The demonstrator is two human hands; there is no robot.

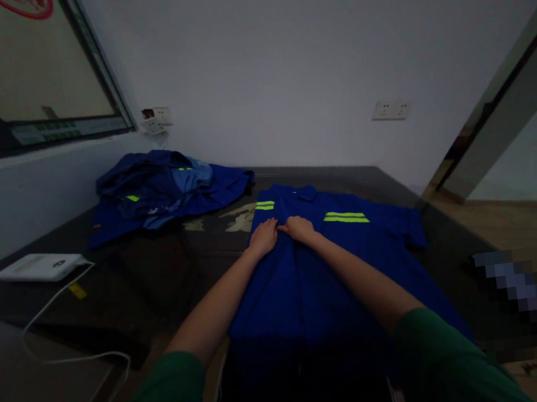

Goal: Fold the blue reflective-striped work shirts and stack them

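So the blue work shirt (308,287) was spread on the dark table (161,286), right in front of the person, collar (304,192) pointing at the wall and the lower part running back toward their body. Both hands were on the chest part, just below the collar, between the yellow-green stripes. The left hand (264,237) lay mostly flat, fingers close together on the cloth. The right hand (300,228) was more bunched up, fingers curled, thumb reaching over next to the left fingertips. Couldn't tell if either one was really pinching fabric or just pressing on it, the light was pretty dim.

Handling-wise, it looked light and floppy to me, maybe a bit firmer than a tee since the collar had some shape. Nothing fragile about it, but my guess was that the loose cloth would wrinkle or skate on that smooth-looking tabletop if tugged from one spot. I'd have gone for the shoulders or the front edges, two hands well apart, and left the limp short sleeve (411,229) alone as a handle. The crumpled blue clothes (164,188) sat beyond it on the person's left, with a white device (39,267) and its cable nearer the corner.
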